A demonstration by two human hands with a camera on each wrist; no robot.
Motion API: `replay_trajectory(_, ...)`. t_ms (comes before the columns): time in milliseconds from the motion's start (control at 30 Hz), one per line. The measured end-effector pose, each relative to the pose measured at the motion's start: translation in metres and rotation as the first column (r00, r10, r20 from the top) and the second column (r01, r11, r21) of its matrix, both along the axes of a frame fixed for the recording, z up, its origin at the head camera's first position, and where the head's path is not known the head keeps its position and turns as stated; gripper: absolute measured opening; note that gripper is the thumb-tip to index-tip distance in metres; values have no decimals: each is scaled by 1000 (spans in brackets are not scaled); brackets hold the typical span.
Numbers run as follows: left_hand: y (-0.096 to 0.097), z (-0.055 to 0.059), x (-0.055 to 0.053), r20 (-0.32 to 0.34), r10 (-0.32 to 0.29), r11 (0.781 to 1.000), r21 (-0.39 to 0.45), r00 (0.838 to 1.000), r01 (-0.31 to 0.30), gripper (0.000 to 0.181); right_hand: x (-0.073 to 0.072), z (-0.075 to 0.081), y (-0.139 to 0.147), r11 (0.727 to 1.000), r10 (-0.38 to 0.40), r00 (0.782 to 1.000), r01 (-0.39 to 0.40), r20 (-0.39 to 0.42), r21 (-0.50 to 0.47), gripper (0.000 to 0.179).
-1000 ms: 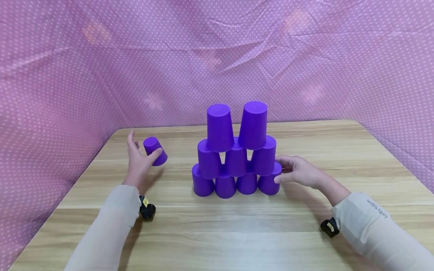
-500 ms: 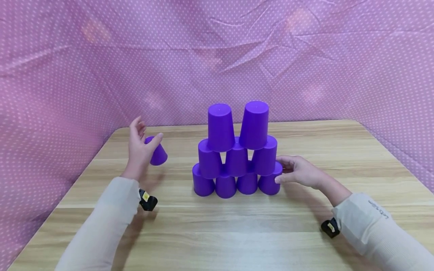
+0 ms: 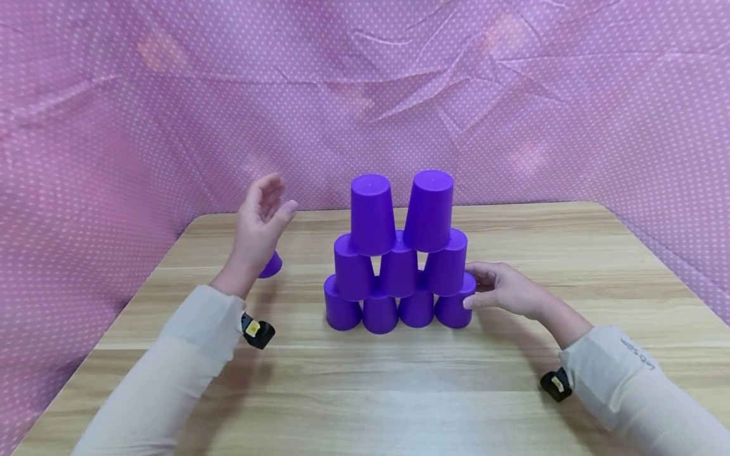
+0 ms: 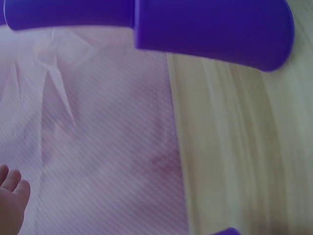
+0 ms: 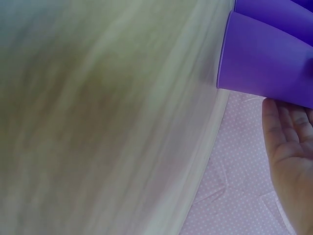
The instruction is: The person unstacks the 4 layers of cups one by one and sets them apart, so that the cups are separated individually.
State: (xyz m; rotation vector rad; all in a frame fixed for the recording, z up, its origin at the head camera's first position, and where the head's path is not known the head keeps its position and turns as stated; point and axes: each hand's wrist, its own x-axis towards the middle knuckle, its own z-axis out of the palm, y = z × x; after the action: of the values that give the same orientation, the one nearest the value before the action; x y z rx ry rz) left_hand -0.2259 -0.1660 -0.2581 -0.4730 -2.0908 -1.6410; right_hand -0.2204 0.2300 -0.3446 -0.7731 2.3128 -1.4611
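Note:
Purple cups (image 3: 398,266), all upside down, form a pyramid of three tiers, with two cups on the top tier. My right hand (image 3: 510,291) holds the bottom tier's rightmost cup (image 3: 453,310), thumb at its front and fingers at its far side. In the right wrist view, fingers (image 5: 288,122) lie along that cup (image 5: 269,58). My left hand (image 3: 259,225) is raised on the left, with nothing in it. Behind and below it a lone purple cup (image 3: 272,266) stands on the table, mostly hidden by the hand.
The wooden table (image 3: 365,392) has rounded far corners. A pink dotted cloth (image 3: 319,114) hangs behind and to the sides. Each wrist carries a small black camera, one at the left cuff (image 3: 258,331) and one at the right cuff (image 3: 556,384).
My left hand has left the lone cup, rising and moving right, so it covers most of that cup. My right hand and the pyramid stay put.

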Motion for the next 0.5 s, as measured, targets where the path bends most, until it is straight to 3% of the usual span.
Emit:
replay_trajectory(233,19,17,10,-14,-119,993,-8,993,119,53,0,0,0,1000,11,1000,-11,4,-14,57)
replay_trajectory(400,33,25,16,14,-215,976,49,977,214,51,-1,1,-1,1000,12,1000,-11,18,-18,57)
replay_trajectory(500,39,29,19,36,-260,965,41,965,259,51,-1,0,-1,1000,14,1000,-14,19,-19,58)
